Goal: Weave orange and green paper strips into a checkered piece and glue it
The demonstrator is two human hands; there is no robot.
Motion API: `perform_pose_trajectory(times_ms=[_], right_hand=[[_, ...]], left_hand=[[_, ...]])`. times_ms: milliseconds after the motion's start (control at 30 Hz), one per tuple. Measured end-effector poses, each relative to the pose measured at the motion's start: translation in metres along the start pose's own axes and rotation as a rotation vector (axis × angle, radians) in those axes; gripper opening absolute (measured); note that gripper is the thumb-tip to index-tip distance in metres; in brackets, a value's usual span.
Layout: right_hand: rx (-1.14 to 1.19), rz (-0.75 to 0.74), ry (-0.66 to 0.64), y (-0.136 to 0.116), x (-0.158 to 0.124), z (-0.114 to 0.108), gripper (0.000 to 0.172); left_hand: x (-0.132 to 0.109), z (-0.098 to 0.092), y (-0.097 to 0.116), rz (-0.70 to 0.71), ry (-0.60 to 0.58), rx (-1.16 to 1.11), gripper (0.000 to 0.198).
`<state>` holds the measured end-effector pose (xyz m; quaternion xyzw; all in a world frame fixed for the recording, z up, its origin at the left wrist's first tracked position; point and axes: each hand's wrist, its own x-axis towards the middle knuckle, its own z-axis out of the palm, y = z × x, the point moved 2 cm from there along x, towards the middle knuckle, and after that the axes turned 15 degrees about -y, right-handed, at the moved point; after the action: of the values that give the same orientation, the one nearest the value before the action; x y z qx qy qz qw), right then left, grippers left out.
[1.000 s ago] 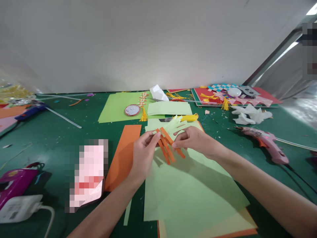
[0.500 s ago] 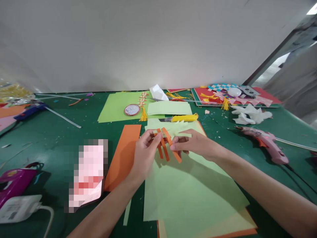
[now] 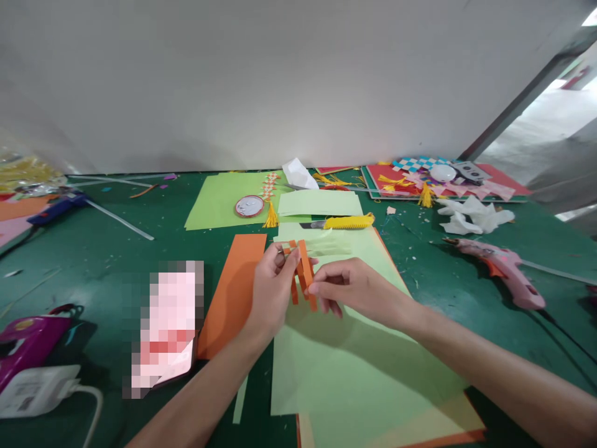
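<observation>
Between my two hands is a small piece of woven paper strips (image 3: 304, 264), orange crossed with pale green, held above the light green sheets (image 3: 345, 367). My left hand (image 3: 273, 280) pinches its left side between thumb and fingers. With thumb and fingertips, my right hand (image 3: 347, 286) grips the lower part of the rightmost orange strip. The pale green strip ends fan out behind the orange ones. Just beyond the hands lies a yellow utility knife (image 3: 349, 222), its blade pointing left. An orange paper piece (image 3: 236, 286) rests left of my left hand.
A phone (image 3: 170, 323) with a blurred screen lies at left, near a purple glue gun (image 3: 28, 342) and white charger (image 3: 40, 389). At right are a pink glue gun (image 3: 504, 267) and crumpled tissue (image 3: 476, 214). A round red-rimmed dish (image 3: 249, 206) sits at the back, before a pale wall.
My right hand has moved slightly left, bringing the rightmost orange strip closer to the others and more upright. My left hand stays nearly in place.
</observation>
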<state>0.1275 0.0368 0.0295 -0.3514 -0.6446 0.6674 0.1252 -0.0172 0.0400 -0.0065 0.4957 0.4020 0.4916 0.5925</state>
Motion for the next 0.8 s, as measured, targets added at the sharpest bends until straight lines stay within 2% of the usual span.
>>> perform_pose_trajectory(times_ms=[200, 433, 800], right_hand=[[-0.247, -0.011, 0.193, -0.020, -0.017, -0.012, 0.020], [-0.577, -0.154, 0.376, -0.027, -0.024, -0.045, 0.017], [-0.747, -0.159, 0.391, -0.026, -0.027, -0.062, 0.019]], left_hand=[[-0.002, -0.001, 0.003, 0.017, 0.029, 0.204, 0.033], [-0.006, 0.009, 0.009, -0.033, -0.090, 0.222, 0.020], [-0.007, 0.011, 0.010, -0.032, -0.106, 0.296, 0.020]])
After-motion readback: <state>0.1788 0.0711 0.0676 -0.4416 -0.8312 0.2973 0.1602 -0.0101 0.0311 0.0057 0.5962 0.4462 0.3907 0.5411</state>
